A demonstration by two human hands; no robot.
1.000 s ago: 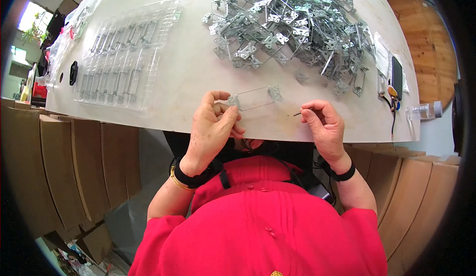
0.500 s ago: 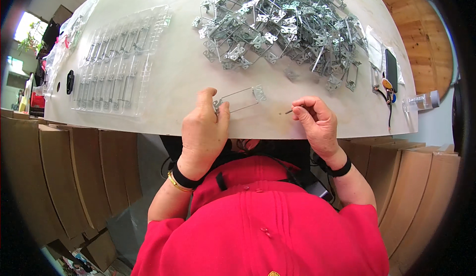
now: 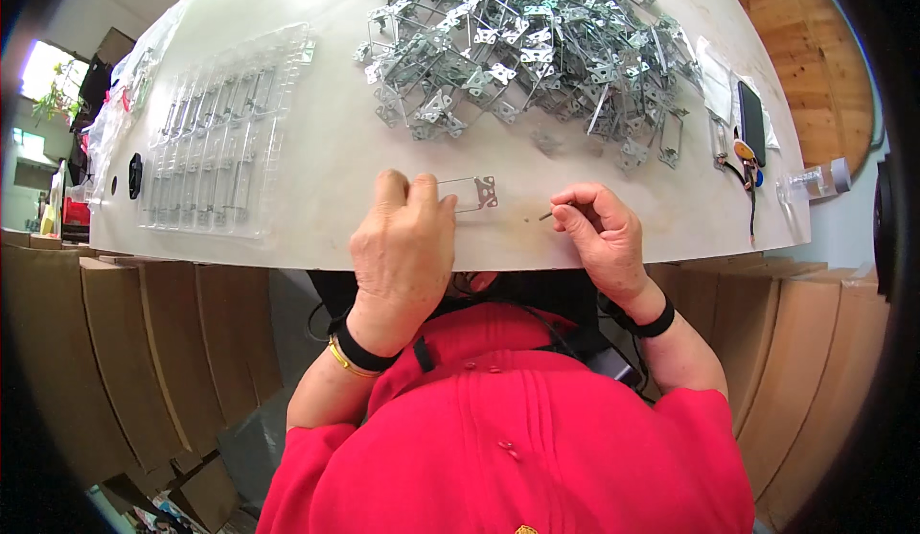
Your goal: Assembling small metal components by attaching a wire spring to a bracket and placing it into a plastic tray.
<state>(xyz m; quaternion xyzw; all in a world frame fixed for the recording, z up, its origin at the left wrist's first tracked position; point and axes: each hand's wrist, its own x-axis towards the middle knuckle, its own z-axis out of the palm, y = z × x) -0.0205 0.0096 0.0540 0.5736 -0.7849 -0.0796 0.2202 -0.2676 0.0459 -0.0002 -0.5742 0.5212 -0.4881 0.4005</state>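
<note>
My left hand [image 3: 402, 251] is closed on a thin metal wire bracket [image 3: 487, 192]. Two parallel rods reach out to the right from under its fingers, ending in a flat, pierced plate; the bracket's other end is hidden by the hand. A short distance to the right, my right hand [image 3: 606, 242] pinches a slim dark pin [image 3: 546, 216] between thumb and fingertips, its tip pointing left. Pin and bracket are apart. Beyond both hands lies a big tangled pile of similar metal brackets [image 3: 537, 55].
At the left, a clear plastic tray [image 3: 273, 131] holds rows of brackets. A phone [image 3: 752, 124], a small tool with an orange part [image 3: 744, 150] and a clear bottle [image 3: 815, 181] lie on the right side of the white table [image 3: 335, 74]. Cardboard boxes [image 3: 144, 342] stand below at both sides.
The left hand has turned over the bracket, whose end plate now faces differently and sits slightly left. The right hand has shifted a little left, still pinching the pin.
</note>
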